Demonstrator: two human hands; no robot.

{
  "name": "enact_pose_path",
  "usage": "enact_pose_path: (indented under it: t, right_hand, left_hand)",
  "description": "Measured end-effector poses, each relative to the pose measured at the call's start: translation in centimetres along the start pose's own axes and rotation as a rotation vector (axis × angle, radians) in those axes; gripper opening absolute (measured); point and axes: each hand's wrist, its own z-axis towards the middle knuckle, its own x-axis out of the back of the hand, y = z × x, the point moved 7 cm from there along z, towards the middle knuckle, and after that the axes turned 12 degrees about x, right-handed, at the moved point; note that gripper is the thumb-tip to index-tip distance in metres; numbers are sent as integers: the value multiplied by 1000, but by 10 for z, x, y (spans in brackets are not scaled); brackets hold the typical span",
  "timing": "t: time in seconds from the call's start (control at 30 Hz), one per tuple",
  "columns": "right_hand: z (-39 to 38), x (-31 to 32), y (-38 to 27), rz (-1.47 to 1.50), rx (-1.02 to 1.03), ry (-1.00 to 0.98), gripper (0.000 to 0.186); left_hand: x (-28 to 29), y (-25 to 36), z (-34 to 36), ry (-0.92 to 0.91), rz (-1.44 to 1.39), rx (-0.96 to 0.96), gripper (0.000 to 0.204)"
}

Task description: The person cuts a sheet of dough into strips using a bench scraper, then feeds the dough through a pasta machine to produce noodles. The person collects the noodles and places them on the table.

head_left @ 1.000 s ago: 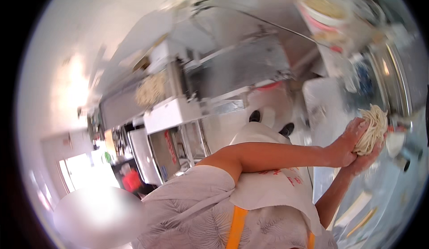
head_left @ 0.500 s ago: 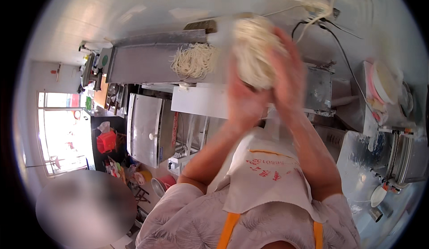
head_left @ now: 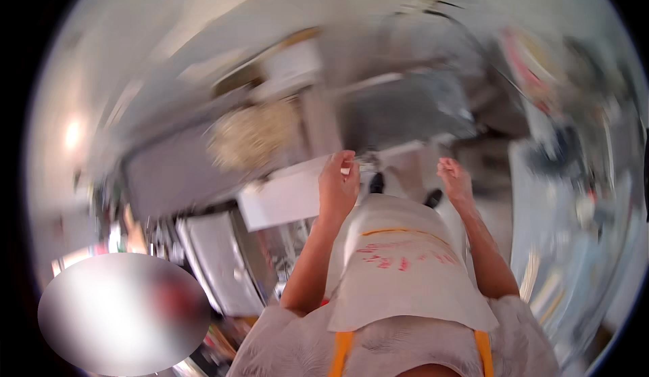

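Note:
Above the floor in front of my apron (head_left: pixel 405 296), my left hand (head_left: pixel 339 186) is raised with its fingers loosely bent. A gap shows between thumb and fingers, and nothing is held. My right hand (head_left: pixel 457 182) is apart from it on the right, its fingers curled in and no object visible in them. Smeared by motion, a heap of pale noodles (head_left: pixel 253 133) lies on the grey work surface (head_left: pixel 165 174) to the left. Nearest to my left hand is a white panel (head_left: pixel 280 198) below that surface's front edge.
A dark grey flat surface (head_left: pixel 405 110) is ahead. On the right runs a pale bluish counter (head_left: pixel 547 242), with a pink-rimmed basin (head_left: pixel 524 62) farther back. A steel cabinet (head_left: pixel 223 262) stands at lower left. My black shoes (head_left: pixel 376 183) show on the floor.
Both hands have let go of the bundle of noodles they held, come down toward my body and separated. The view has turned, and the noodle heap on the left looks larger.

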Motion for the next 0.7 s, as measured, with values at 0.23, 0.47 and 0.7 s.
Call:
enact_pose_path:
  t: [0.23, 0.47, 0.7]
  right_hand:
    - [-169, 149, 151, -202, -337, 407, 44]
    - [-335, 184, 225, 41, -423, 687, 43]
    - [-484, 298, 324, 150, -541, 1130, 39]
  left_hand:
    - [-191, 45, -80, -928, 226, -162, 30]
    - [-338, 33, -164, -1076, 525, -364, 25]
    - [-452, 45, -277, -1240, 563, -353, 26]
